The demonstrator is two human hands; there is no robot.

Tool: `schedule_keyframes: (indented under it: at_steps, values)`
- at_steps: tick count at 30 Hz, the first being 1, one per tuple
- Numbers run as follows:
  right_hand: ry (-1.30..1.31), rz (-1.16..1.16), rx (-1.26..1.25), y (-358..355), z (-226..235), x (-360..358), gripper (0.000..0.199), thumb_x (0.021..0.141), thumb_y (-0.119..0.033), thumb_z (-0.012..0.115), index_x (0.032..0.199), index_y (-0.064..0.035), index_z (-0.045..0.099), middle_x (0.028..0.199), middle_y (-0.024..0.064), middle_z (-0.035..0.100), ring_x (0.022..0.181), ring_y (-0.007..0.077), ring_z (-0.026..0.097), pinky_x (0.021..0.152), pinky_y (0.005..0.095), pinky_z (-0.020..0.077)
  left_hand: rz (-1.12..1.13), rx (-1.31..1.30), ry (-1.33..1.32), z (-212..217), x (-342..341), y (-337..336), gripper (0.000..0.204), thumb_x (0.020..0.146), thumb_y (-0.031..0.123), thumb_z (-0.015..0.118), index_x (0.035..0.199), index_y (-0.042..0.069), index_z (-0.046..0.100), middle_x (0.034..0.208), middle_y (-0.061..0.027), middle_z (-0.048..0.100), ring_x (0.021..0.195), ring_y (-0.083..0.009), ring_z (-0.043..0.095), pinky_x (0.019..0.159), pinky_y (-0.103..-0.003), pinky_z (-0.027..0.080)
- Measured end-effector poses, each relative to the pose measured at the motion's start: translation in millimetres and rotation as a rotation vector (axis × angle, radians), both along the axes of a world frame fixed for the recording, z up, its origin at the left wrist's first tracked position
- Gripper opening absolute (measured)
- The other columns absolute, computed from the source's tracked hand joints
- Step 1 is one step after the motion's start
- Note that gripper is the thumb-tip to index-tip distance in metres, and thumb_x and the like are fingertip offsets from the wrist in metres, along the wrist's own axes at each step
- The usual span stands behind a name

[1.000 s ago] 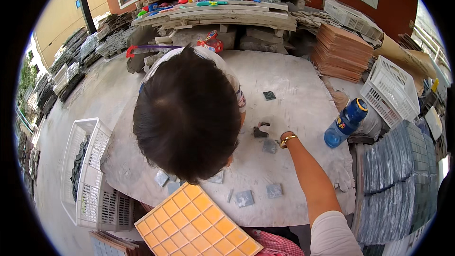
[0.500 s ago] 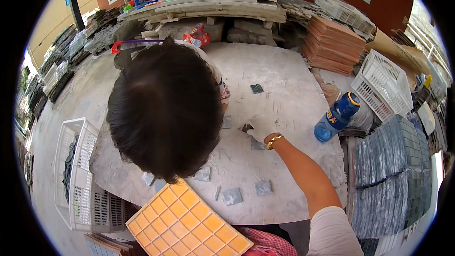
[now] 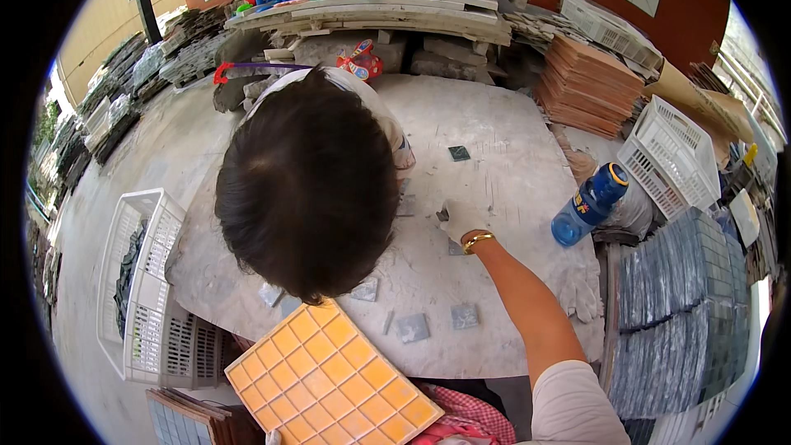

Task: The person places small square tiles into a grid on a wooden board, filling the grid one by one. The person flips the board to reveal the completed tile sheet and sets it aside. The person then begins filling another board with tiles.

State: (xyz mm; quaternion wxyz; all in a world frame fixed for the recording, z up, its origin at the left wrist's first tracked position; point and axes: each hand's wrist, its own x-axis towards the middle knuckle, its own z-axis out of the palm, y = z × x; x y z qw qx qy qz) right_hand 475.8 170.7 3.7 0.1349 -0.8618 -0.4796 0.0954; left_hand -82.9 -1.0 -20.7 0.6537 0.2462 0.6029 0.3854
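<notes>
My right hand point(image 3: 463, 221), in a white glove with a gold bracelet at the wrist, pinches a small dark stone tile point(image 3: 443, 215) above the table. Another grey tile point(image 3: 456, 247) lies partly under that hand. At the lower edge, a gloved fingertip of my left hand point(image 3: 273, 437) shows against the orange grid tray point(image 3: 334, 371); the rest of the hand is hidden. The tray is tilted at the table's near edge, its square compartments facing up. Loose tiles lie near it: a grey tile point(image 3: 413, 328), another tile point(image 3: 465, 316) and a narrow strip point(image 3: 387, 322).
Another person's head point(image 3: 309, 189) covers the table's left part. A dark green tile point(image 3: 459, 152) lies farther back on the table point(image 3: 511, 148). A blue bottle point(image 3: 589, 204) stands right, beside stacked tile sheets point(image 3: 667, 305). White crates point(image 3: 144, 297) stand left; toys line the back ledge.
My right hand has lifted slightly and turned, with the dark tile now showing in its fingers. The other person's head and the whole scene shift right in view. A left fingertip has come into sight.
</notes>
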Motion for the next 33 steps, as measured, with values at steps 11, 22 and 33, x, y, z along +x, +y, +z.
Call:
schedule_keyframes:
  at_steps: [11,22,33]
  values:
    - [-0.219,0.251,-0.053,-75,-5,-11,0.046,0.068,-0.025,0.071,0.108,-0.0077,0.058,0.106,0.0152,0.059,0.101,0.0365,0.055,0.085,0.0423,0.0451,0.005,0.096,-0.282,-1,18,-1,0.051,0.086,0.04,0.058,0.118,0.001,0.051,0.104,-0.0152,0.062,0.091,-0.0308,0.064,0.076,-0.044,0.055]
    - [-0.191,0.149,-0.181,-63,17,-19,0.046,0.067,-0.029,0.073,0.106,-0.0086,0.059,0.109,0.0169,0.059,0.104,0.0357,0.055,0.086,0.0444,0.0453,-0.026,0.156,-0.31,-5,5,-4,0.066,0.082,0.034,0.062,0.132,-0.001,0.038,0.122,-0.02,0.055,0.105,-0.0354,0.06,0.087,-0.048,0.053]
    - [0.611,0.568,0.064,-137,7,-180,0.039,0.074,-0.023,0.07,0.107,-0.0057,0.056,0.102,0.0153,0.06,0.097,0.0323,0.058,0.082,0.0416,0.0464,-0.027,0.045,-0.115,-23,-14,-2,0.049,0.09,0.031,0.052,0.127,-0.001,0.047,0.121,-0.0166,0.055,0.107,-0.0323,0.057,0.091,-0.045,0.049]
